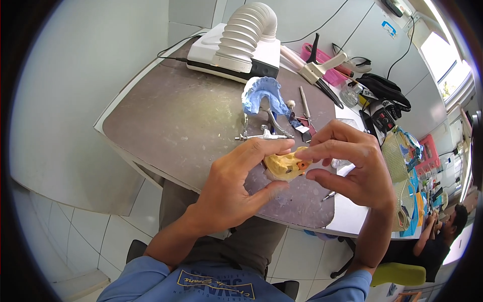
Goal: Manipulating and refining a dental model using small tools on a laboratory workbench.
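Observation:
A yellow dental model (282,163) with a paler base and a small orange patch on its right side is between my hands, above the front part of the bench. My left hand (229,176) closes on its left side, with the fingers over the top and the thumb along the base. My right hand (354,166) is bent around the right end, its fingertips at the model's edge. Just beyond stands a metal articulator (266,133). A blue dental cast (264,93) is on its raised part.
A white machine with a ribbed hose (246,40) stands at the back. Right of the cast lie a slim metal tool (305,103) and small pieces. A glass jar (350,93), pink tray (332,75) and black bag (385,90) sit farther right. A person (445,241) sits at far right.

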`<state>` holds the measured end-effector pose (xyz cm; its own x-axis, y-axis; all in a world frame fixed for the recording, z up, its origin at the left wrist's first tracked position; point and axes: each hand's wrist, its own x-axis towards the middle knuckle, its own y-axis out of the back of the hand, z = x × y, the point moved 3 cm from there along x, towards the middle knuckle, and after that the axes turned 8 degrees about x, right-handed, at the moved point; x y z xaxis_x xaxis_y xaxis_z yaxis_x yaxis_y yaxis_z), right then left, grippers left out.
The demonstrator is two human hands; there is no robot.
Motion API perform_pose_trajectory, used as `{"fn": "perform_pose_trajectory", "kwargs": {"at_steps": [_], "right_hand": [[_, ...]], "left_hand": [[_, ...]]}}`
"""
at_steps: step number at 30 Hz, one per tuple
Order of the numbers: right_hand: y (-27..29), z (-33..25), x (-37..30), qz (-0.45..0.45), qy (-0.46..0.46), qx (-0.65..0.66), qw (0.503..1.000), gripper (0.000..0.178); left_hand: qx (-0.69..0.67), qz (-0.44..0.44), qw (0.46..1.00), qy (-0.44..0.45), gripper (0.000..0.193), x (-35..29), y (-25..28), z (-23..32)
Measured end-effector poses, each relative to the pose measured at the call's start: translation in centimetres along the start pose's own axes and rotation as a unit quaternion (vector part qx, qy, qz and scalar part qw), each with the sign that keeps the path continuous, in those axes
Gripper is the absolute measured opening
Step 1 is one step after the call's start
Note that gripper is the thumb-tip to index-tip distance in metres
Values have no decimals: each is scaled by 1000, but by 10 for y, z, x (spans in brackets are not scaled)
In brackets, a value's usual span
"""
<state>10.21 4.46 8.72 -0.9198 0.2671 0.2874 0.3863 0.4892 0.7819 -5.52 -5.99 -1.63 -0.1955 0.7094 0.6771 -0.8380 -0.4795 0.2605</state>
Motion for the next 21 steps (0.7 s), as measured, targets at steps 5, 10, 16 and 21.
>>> {"fn": "perform_pose_trajectory", "kwargs": {"at_steps": [5, 10, 16, 21], "right_hand": [[-6, 2, -5, 42, 23, -13, 999, 35], [-17, -8, -4, 59, 20, -76, 995, 28], [-2, -7, -4, 106, 47, 21, 993, 26], [-1, -4, -1, 103, 21, 18, 994, 26]], "left_hand": [[-17, -14, 1000, 20, 62, 0, -1, 2], [-9, -10, 1000, 16, 62, -1, 0, 0], [-3, -15, 1000, 5, 63, 0, 2, 1], [-1, -24, 1000, 13, 62, 1, 3, 1]]}}
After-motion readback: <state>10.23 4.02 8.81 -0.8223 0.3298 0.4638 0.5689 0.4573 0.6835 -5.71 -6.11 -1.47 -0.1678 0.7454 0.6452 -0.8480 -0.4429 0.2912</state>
